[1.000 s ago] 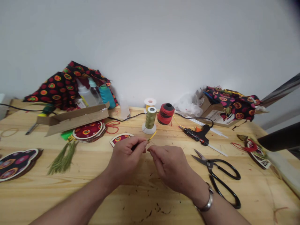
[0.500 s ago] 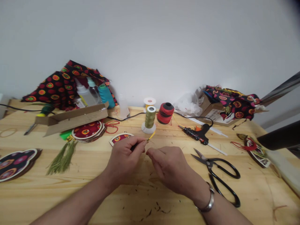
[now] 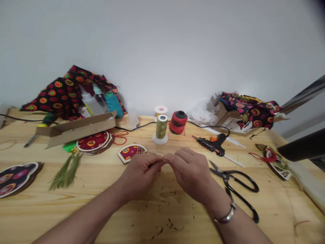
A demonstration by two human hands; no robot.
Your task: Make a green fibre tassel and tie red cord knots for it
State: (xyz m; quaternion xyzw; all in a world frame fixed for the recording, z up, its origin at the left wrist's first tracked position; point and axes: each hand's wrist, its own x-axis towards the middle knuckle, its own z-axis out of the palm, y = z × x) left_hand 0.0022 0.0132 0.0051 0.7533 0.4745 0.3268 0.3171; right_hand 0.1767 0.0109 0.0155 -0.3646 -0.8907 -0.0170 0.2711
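Observation:
My left hand (image 3: 142,173) is closed in a pinch, thumb against forefinger. Its fingertips meet those of my right hand (image 3: 190,173), which is curled and pinching too. The yellow cord held in the left fingers is almost wholly hidden now; what the right fingertips grip is too small to make out. Just beyond the left hand lies a fan-shaped pendant (image 3: 129,152) with patterned fabric in a pale frame. An olive thread spool (image 3: 161,128) stands upright past both hands, beside a red thread cone (image 3: 178,122). Black-handled scissors (image 3: 228,176) lie open right of my right hand.
A black glue gun (image 3: 213,145) lies behind the scissors. At left are a cardboard tray (image 3: 81,130), round fabric pendants (image 3: 93,142) and a green tassel (image 3: 64,173). Patterned cloth (image 3: 61,91) surrounds bottles at the back left. Dark scraps (image 3: 165,228) dot the table front.
The right hand has moved up and inward until its fingertips meet the left's. The yellow cord end that stuck up from the left fingers is covered, and more of the fan-shaped pendant shows.

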